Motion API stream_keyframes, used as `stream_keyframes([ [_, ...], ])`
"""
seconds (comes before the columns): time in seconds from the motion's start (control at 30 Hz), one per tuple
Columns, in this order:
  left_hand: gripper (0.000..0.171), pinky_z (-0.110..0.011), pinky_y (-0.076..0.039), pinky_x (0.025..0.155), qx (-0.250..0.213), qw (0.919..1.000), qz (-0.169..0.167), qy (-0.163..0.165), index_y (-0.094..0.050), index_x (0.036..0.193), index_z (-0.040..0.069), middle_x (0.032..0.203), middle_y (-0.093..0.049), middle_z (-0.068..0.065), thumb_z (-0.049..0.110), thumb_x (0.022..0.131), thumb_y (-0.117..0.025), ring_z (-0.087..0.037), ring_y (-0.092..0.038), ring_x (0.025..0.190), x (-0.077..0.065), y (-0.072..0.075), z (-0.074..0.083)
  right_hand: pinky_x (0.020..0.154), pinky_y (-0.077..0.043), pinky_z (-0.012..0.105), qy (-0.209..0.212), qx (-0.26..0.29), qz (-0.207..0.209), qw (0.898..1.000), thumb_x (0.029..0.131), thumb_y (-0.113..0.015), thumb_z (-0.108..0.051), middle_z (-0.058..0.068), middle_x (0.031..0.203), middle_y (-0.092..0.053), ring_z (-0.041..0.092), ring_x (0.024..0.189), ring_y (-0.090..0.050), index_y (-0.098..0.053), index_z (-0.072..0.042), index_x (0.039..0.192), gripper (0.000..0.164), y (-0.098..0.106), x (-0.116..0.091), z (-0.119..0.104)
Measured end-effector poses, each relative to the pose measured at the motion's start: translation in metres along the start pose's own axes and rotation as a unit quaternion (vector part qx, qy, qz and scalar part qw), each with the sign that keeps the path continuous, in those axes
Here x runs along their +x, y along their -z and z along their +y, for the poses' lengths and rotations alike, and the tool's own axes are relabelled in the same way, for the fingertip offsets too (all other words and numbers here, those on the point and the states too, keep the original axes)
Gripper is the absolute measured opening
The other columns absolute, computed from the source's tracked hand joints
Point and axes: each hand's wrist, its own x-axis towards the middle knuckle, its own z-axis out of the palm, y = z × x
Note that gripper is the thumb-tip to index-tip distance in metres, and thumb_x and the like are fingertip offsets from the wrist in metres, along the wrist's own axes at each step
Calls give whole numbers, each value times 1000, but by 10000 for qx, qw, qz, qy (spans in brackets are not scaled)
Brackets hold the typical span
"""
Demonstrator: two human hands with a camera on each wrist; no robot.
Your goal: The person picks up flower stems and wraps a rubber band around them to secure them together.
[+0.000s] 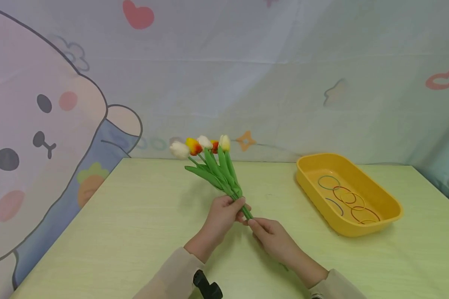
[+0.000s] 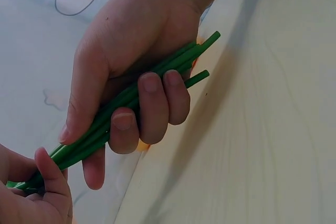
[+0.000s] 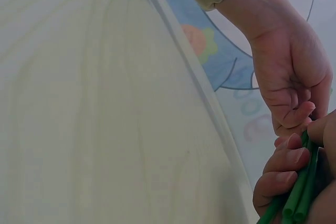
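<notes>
A bunch of artificial tulips (image 1: 224,172), with white, pale yellow and orange-red heads, leans up to the left above the table in the head view. My left hand (image 1: 222,214) grips the stems just below the green leaves. Lower down, my right hand (image 1: 275,238) holds the same stems, its thumb laid along them. In the left wrist view, the right hand's fingers (image 2: 152,108) curl round the green stems (image 2: 89,145), whose cut ends stick out past the palm. The right wrist view shows the stem ends (image 3: 296,198) in the right hand, with the left hand (image 3: 289,72) beyond.
On the right of the table (image 1: 134,232) stands a yellow plastic tray (image 1: 316,205) holding several thin coloured bands (image 1: 348,198). A printed cloth backdrop (image 1: 224,83) with a cartoon bear hangs behind the table's far edge.
</notes>
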Motion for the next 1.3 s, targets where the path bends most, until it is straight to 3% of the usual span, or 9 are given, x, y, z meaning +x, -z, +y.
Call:
stream_keyframes([
  [0.37, 25, -34, -54, 79, -220, 9996, -158, 21, -63, 96, -12, 71, -63, 2, 11, 98, -54, -7, -52, 57, 1, 1, 0, 43, -30, 19, -110, 165, -261, 9995, 104, -43, -31, -1, 62, -46, 7, 46, -34, -60, 6, 117, 43, 3, 0, 0],
  [0.7, 27, -27, -51, 74, -101, 9998, -150, -47, -64, 97, -12, 65, -57, 3, 12, 99, -53, -8, -49, 57, 2, 1, -1, 45, -34, 20, -131, 35, -382, 9992, 103, -44, -35, 2, 70, -51, 8, 49, -38, -60, 4, 113, 43, 5, 1, 1],
  [0.83, 28, -25, -47, 73, -62, 9998, -156, -76, -64, 97, -12, 65, -56, 2, 14, 99, -53, -8, -48, 57, 1, 2, -1, 50, -42, 23, -36, -128, -513, 9986, 103, -44, -36, 4, 76, -56, 12, 57, -47, -59, 3, 112, 43, 8, 2, 0],
  [0.97, 29, -25, -46, 72, -36, 9999, -143, -88, -65, 97, -11, 67, -56, 2, 15, 100, -53, -9, -48, 58, 1, 2, 1, 64, -50, 27, 162, -319, -551, 9978, 103, -46, -34, 10, 89, -63, 17, 73, -58, -56, 5, 121, 44, 17, 2, -2],
  [1.17, 28, -24, -46, 70, -67, 9999, -114, -90, -65, 97, -10, 72, -61, 2, 15, 99, -55, -9, -48, 60, 1, 1, 1, 75, -53, 31, 233, -457, -417, 9978, 103, -48, -31, 17, 112, -64, 19, 91, -62, -47, 7, 133, 49, 37, -2, -5],
  [1.3, 26, -24, -46, 70, -86, 9998, -120, -131, -65, 96, -10, 77, -66, 0, 14, 99, -55, -8, -48, 61, 1, 1, 0, 77, -54, 33, 519, -513, -219, 9971, 103, -47, -23, 21, 112, -62, 24, 95, -63, -44, 10, 133, 45, 60, -7, -7],
])
